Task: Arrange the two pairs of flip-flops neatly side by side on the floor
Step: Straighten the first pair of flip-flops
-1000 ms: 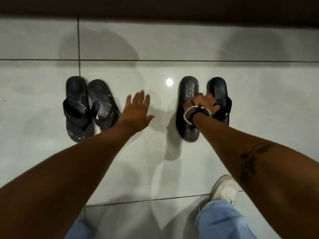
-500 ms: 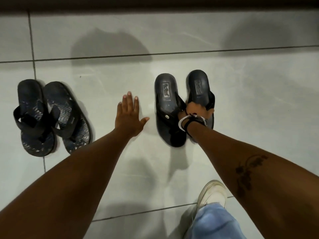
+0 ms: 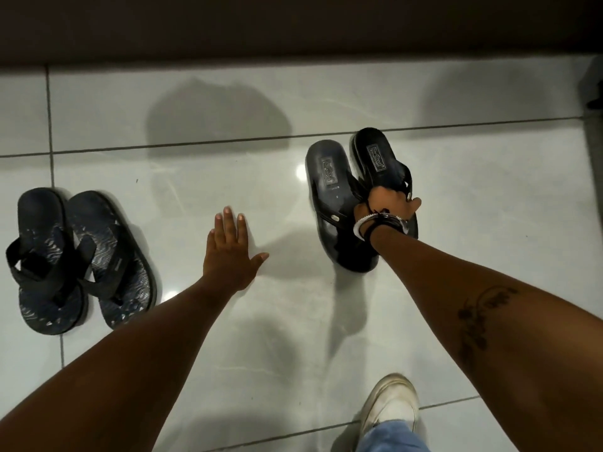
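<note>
1. Head view, right side: the right hand (image 3: 388, 208) is closed over the straps of the black pair (image 3: 329, 177), gripping both flip-flops together. The right one of the two overlaps the left one's edge and appears raised at its far end.
2. Head view, centre: the left hand (image 3: 233, 252) is spread flat with fingers extended, holding nothing. Whether the palm touches the floor (image 3: 293, 353) cannot be told.
3. Head view, left side: the patterned pair (image 3: 78, 256) lies on the floor, well apart from both hands. Its two flip-flops touch and splay slightly, with their long axes running away from the person.
4. Governing relation: the patterned pair lies to the left of the held pair, with the left hand between them. The long axes are roughly parallel, so closing the gap probably calls for a sideways shift to the left.
</note>
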The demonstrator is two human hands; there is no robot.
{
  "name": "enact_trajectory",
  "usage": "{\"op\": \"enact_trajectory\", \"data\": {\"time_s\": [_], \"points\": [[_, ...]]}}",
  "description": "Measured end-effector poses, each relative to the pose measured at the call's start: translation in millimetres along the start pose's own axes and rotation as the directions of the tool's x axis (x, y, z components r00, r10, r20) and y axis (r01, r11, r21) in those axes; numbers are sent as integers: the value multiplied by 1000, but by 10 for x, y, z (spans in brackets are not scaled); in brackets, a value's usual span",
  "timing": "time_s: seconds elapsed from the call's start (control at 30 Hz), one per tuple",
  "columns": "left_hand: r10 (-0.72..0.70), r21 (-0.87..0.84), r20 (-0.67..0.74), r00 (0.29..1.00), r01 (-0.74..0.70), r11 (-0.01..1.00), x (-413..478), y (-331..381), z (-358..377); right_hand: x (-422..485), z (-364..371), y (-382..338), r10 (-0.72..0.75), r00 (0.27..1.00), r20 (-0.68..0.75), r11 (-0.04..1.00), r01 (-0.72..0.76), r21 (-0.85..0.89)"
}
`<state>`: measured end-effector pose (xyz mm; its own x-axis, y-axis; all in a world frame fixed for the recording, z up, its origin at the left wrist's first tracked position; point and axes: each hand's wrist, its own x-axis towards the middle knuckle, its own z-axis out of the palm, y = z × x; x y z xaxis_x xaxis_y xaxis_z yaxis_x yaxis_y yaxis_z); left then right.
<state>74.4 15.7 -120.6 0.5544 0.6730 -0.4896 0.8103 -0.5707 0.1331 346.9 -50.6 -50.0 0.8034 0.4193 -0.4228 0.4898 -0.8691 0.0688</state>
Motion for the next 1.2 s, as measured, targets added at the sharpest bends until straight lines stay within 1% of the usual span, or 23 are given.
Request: {"op": "enact_trajectory", "data": {"time_s": [0.1, 0.2, 0.43, 0.63, 1.0, 1.2], "points": [[-5, 1, 15, 1000, 5, 1000, 25, -3, 6, 114, -53, -65, 40, 999, -9, 999, -40, 32], [-13, 4, 34, 999, 13, 1000, 44, 13, -7, 151, -47, -109, 58, 998, 16, 998, -59, 36], [-24, 47, 70, 997, 21, 999, 52, 43, -57, 59, 21, -109, 51, 996, 74, 996, -57, 71], [-28, 46, 67, 997, 25, 999, 47, 58, -71, 39, 34, -71, 17, 997, 78, 996, -24, 91], [-43, 53, 87, 995, 39, 998, 57, 75, -84, 113, 44, -28, -5, 996, 94, 997, -2, 73], [-39, 60, 80, 996, 34, 998, 44, 71, -89, 62, 71, -35, -6, 999, 47, 1000, 6, 16]]}}
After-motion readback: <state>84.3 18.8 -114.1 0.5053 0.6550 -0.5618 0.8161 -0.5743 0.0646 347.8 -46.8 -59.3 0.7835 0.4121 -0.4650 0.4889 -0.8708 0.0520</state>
